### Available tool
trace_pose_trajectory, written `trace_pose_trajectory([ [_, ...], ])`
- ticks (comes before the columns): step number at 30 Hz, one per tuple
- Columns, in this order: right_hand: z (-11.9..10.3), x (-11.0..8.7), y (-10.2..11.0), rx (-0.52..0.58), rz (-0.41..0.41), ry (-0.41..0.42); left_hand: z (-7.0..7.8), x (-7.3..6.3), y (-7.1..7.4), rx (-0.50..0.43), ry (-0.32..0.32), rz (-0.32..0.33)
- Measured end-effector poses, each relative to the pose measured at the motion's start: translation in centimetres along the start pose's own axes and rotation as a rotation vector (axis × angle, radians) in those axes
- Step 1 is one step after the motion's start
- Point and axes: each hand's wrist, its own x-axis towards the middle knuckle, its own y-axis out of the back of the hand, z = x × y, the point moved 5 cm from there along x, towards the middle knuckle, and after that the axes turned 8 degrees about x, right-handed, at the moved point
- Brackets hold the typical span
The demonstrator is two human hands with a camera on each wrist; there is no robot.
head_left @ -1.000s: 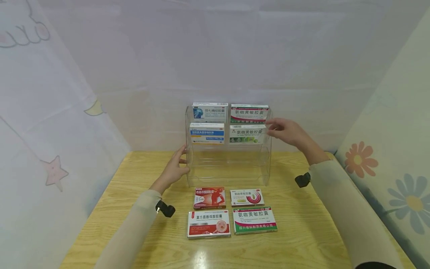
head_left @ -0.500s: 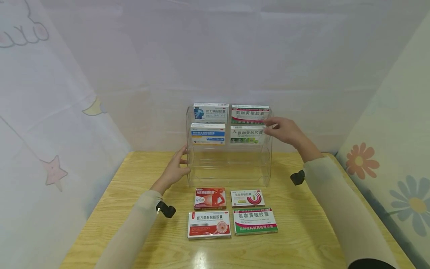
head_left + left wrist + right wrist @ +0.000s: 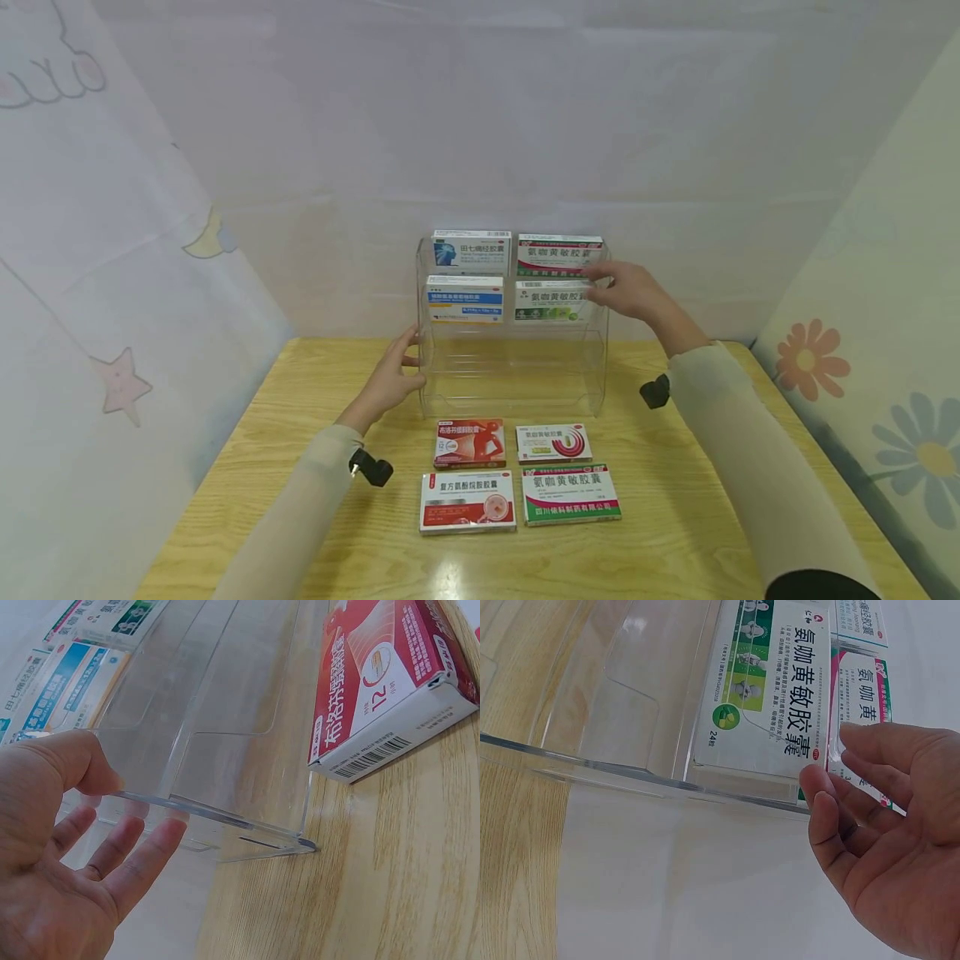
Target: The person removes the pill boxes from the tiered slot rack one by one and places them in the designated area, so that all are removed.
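Observation:
A clear acrylic tiered rack [image 3: 517, 360] stands on the table with medicine boxes in its two upper tiers. My left hand [image 3: 388, 379] holds the rack's left side panel, thumb at the front edge and fingertips on the outer face in the left wrist view. My right hand [image 3: 633, 290] is at the right end of a white-and-green medicine box [image 3: 769, 690], fingertips touching its upper corner, fingers loosely bent. Behind it sits a pink-and-green medicine box [image 3: 558, 254]. On the left are a blue-and-white box [image 3: 465, 300] and, above, a white box with a blue head picture [image 3: 480, 250].
Several medicine boxes lie flat before the rack: a red box [image 3: 470, 442], a white box with pink rings [image 3: 553, 442], a red-and-white box [image 3: 467, 502] and a pink-green-white box [image 3: 572, 494]. Pale cloth [image 3: 480, 125] hangs behind the wooden table [image 3: 337, 517].
My right hand has shifted slightly left, its fingertips now over the right end of the white-and-green box. The left hand stays on the rack, and the boxes keep their places.

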Motion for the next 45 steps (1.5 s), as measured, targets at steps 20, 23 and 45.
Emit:
trace_pose_trajectory([
  [20, 0.2, 0.7, -1.1, -0.124, 0.045, -0.003, -1.3, 0.4, -0.2, 0.018, -0.002, 0.019],
  [23, 0.3, 0.7, -0.9, -0.112, 0.038, -0.011, -2.6, 1.0, -0.5, 0.019, 0.000, 0.029],
  [45, -0.6, -2.3, 2.9, 0.022, 0.183, 0.155, -2.7, 1.0, -0.5, 0.006, -0.011, 0.022],
])
